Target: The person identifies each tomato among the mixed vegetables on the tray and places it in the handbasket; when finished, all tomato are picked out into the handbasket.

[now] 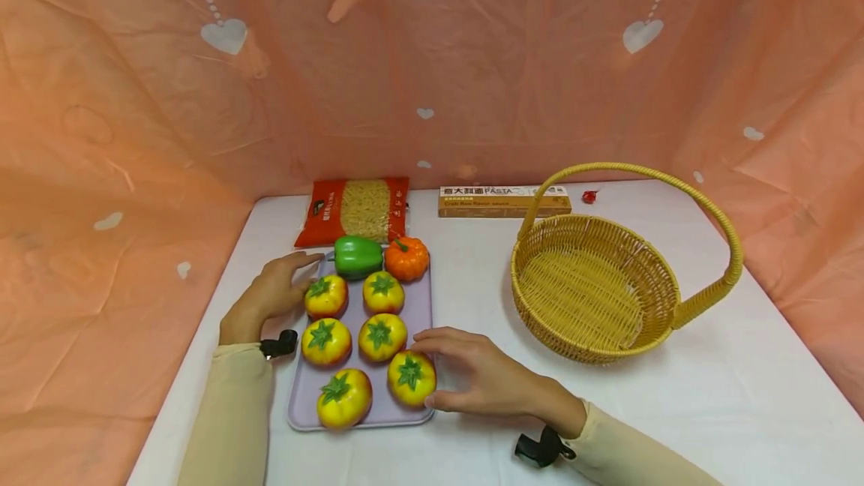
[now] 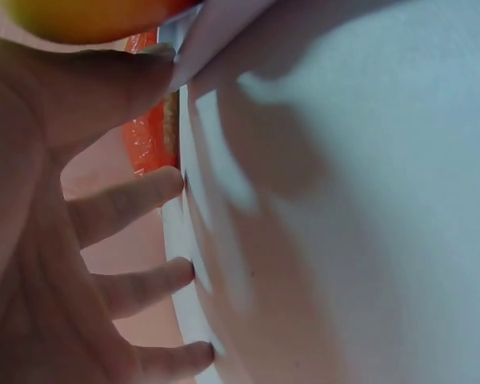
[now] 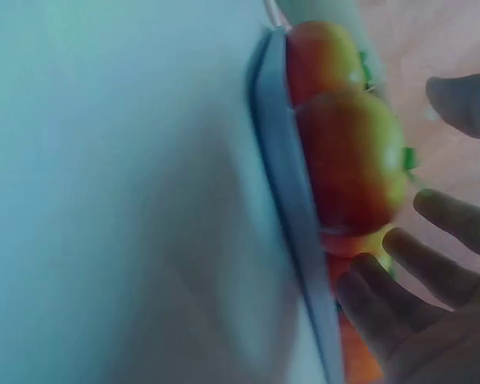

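Note:
A lilac tray (image 1: 418,420) holds several yellow-red persimmons (image 1: 326,342), a green bell pepper (image 1: 358,256) and a small orange pumpkin (image 1: 406,259). My left hand (image 1: 273,295) is at the tray's upper left side, its fingers extended and apart. In the left wrist view the thumb (image 2: 116,92) lies at the tray's rim. At the tray's lower right, my right hand (image 1: 482,373) spreads its thumb and fingers beside the nearest right persimmon (image 1: 412,379). The right wrist view shows gaps between those fingers (image 3: 452,220) and the fruit (image 3: 352,164).
A yellow wicker basket (image 1: 664,280) with a tall handle stands on the right. Behind the tray lies a red bag of pasta (image 1: 364,208). A pasta box (image 1: 502,202) and a small red item (image 1: 589,196) sit along the back of the white table (image 1: 472,276).

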Demonstrator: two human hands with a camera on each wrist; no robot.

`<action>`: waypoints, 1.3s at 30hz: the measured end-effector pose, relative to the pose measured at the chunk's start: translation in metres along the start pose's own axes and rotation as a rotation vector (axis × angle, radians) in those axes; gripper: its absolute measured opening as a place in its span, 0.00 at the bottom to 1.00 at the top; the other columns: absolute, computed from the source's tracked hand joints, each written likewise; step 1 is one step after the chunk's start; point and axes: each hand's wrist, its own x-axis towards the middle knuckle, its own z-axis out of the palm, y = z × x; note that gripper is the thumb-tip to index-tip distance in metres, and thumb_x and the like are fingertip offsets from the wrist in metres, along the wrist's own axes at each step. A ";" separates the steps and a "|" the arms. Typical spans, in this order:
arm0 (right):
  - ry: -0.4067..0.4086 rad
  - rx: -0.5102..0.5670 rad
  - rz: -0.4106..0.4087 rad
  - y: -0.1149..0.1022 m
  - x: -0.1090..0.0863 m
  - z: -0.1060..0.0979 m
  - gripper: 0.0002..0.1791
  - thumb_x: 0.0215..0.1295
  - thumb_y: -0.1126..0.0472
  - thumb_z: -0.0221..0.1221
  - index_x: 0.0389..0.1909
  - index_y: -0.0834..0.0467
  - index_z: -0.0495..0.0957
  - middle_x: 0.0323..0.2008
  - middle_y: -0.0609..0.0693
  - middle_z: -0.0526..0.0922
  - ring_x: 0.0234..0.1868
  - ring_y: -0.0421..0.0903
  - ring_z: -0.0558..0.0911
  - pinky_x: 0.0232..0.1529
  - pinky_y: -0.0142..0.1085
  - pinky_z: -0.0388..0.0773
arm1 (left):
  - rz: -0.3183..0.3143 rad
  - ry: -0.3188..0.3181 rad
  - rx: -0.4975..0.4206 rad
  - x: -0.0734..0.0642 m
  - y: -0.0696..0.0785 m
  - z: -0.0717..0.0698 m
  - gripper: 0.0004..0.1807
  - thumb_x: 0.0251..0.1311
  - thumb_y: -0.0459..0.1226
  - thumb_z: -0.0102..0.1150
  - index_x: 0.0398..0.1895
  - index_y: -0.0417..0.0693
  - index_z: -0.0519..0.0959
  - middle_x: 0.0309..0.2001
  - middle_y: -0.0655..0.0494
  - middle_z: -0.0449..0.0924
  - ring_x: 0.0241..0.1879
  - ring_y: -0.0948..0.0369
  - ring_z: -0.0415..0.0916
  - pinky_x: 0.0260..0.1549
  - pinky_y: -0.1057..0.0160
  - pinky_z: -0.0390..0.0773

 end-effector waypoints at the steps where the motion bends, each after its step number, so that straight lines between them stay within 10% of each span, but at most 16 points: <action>1: 0.002 -0.002 -0.009 0.002 0.002 0.003 0.35 0.65 0.54 0.77 0.72 0.54 0.80 0.73 0.53 0.81 0.76 0.47 0.77 0.80 0.45 0.72 | -0.005 -0.009 0.005 0.000 0.000 0.000 0.29 0.78 0.36 0.57 0.80 0.44 0.73 0.78 0.30 0.69 0.78 0.28 0.63 0.78 0.25 0.59; 23: 0.001 0.059 -0.020 0.013 0.007 0.028 0.34 0.63 0.59 0.78 0.70 0.51 0.80 0.70 0.45 0.83 0.73 0.44 0.80 0.78 0.40 0.74 | -0.074 -0.086 -0.037 -0.009 -0.003 0.000 0.32 0.80 0.42 0.55 0.84 0.52 0.68 0.80 0.30 0.67 0.80 0.17 0.47 0.74 0.15 0.50; 39: 0.059 0.281 0.007 0.010 0.004 -0.004 0.33 0.65 0.65 0.77 0.71 0.52 0.80 0.70 0.49 0.82 0.71 0.45 0.81 0.68 0.42 0.85 | -0.118 -0.114 -0.068 -0.001 0.001 -0.003 0.34 0.78 0.41 0.55 0.86 0.56 0.65 0.82 0.31 0.63 0.81 0.18 0.42 0.72 0.13 0.48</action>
